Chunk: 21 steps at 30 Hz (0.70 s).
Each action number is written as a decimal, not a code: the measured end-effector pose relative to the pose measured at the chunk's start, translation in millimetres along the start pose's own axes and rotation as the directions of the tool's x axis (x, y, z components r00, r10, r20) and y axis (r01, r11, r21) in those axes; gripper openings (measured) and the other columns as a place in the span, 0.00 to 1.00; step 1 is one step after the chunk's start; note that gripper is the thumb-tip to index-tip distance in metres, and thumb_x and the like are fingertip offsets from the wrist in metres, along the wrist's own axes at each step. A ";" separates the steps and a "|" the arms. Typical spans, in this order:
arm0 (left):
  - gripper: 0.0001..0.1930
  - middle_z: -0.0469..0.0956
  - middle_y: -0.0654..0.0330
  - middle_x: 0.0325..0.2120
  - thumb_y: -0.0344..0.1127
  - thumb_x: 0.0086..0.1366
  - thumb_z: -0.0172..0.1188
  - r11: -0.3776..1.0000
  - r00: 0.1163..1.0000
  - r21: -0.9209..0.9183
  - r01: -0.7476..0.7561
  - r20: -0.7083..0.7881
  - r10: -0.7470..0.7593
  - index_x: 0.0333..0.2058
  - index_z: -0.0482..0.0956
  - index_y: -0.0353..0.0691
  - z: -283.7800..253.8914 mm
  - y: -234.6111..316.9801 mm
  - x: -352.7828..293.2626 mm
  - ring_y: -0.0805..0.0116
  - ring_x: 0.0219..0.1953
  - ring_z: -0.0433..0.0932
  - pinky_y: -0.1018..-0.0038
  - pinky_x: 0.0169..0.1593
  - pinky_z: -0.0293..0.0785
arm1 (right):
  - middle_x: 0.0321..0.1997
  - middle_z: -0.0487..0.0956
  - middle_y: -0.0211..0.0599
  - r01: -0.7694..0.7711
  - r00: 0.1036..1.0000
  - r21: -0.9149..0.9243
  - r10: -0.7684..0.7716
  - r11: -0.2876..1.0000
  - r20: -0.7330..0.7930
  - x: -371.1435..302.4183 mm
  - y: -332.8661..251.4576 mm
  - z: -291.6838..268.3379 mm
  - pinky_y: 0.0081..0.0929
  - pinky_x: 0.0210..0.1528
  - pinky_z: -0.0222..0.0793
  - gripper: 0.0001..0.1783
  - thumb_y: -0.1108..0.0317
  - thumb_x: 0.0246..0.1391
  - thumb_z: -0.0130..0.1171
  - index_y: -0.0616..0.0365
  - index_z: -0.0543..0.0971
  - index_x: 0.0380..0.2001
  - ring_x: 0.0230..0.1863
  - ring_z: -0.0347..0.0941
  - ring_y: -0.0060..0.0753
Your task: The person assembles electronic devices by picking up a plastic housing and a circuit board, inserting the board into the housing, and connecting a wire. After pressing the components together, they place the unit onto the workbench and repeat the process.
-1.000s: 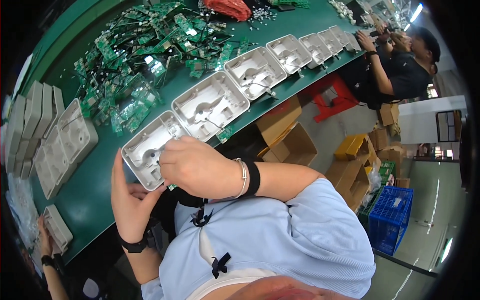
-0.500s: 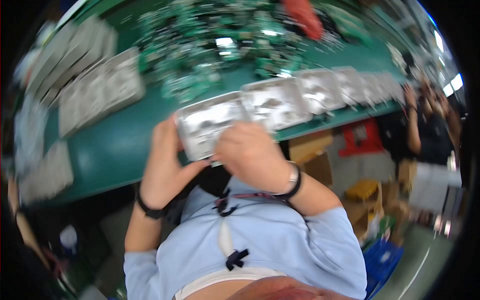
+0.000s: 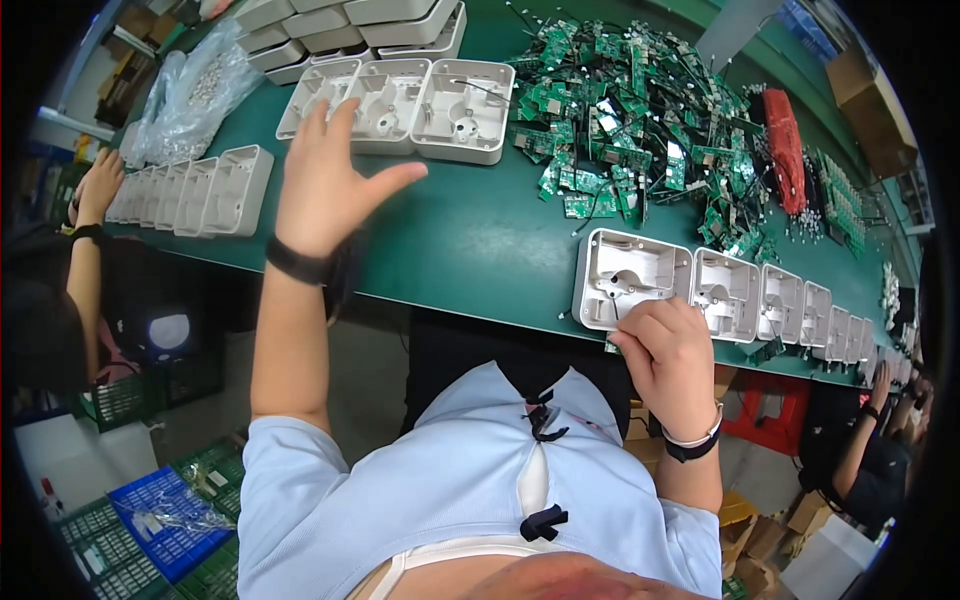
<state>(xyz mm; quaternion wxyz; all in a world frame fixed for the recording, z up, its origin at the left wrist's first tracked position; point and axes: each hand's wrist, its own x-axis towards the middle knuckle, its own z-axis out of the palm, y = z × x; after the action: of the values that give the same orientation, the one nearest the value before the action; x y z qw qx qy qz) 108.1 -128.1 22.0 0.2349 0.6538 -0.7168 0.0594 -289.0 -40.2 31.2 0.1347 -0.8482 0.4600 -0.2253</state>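
My left hand is raised over the green table with its fingers spread. Its fingertips overlap the leftmost of several white plastic housings, which stand open side up; whether they touch it I cannot tell. My right hand is closed at the near right corner of another open white housing, its thumb and fingers pressed together. A small green circuit board shows beside those fingertips, below the housing's near wall. A thin dark wire lies inside this housing. What the right fingers pinch is mostly hidden.
A large heap of green circuit boards with wires covers the far table. More housings run rightward along the near edge. Stacked housings and a plastic bag lie far left. Other people's hands show at both sides.
My left hand has let go of the near housing and moved left and away toward the far housings. My right hand stays at that housing. The view has swung, placing the row further right.
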 end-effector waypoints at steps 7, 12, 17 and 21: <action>0.56 0.72 0.30 0.63 0.77 0.53 0.68 0.976 0.975 0.190 0.103 0.174 -0.137 0.66 0.73 0.33 23.4 -10.7 42.6 0.32 0.67 0.70 0.52 0.69 0.68 | 0.40 0.82 0.37 0.016 1.000 -0.006 -0.016 1.000 0.018 -4.9 -2.8 1.8 0.41 0.45 0.70 0.08 0.73 0.52 0.71 0.59 0.83 0.36 0.41 0.76 0.47; 0.55 0.75 0.31 0.60 0.78 0.55 0.64 0.962 0.935 0.179 0.206 0.253 -0.248 0.65 0.76 0.32 33.2 -13.3 61.7 0.36 0.64 0.75 0.53 0.66 0.72 | 0.45 0.82 0.41 0.011 1.000 -0.001 -0.011 1.000 0.007 -6.5 -5.4 -3.1 0.42 0.49 0.72 0.12 0.73 0.52 0.71 0.60 0.82 0.40 0.46 0.78 0.50; 0.50 0.77 0.32 0.58 0.70 0.56 0.67 0.954 0.913 0.188 0.233 0.294 -0.281 0.61 0.78 0.26 24.0 -12.4 62.0 0.39 0.63 0.76 0.57 0.65 0.73 | 0.51 0.82 0.44 0.020 1.000 0.016 -0.020 1.000 0.016 -8.6 -5.7 -25.6 0.42 0.53 0.74 0.14 0.72 0.51 0.72 0.61 0.83 0.42 0.50 0.78 0.53; 0.47 0.78 0.35 0.59 0.65 0.56 0.69 0.968 0.942 0.120 0.221 0.231 -0.244 0.59 0.79 0.24 16.8 -17.8 39.3 0.41 0.63 0.76 0.59 0.66 0.72 | 0.49 0.83 0.43 0.002 1.000 0.033 -0.001 0.999 -0.007 -13.8 -0.3 -60.6 0.40 0.52 0.74 0.15 0.73 0.52 0.72 0.62 0.83 0.44 0.49 0.79 0.52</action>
<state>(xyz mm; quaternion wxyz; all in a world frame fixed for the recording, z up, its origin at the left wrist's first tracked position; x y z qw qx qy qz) 119.7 -172.8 19.6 0.1199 0.7464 -0.6543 -0.0168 -326.0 -29.6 80.0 0.1470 -0.8455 0.4560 -0.2358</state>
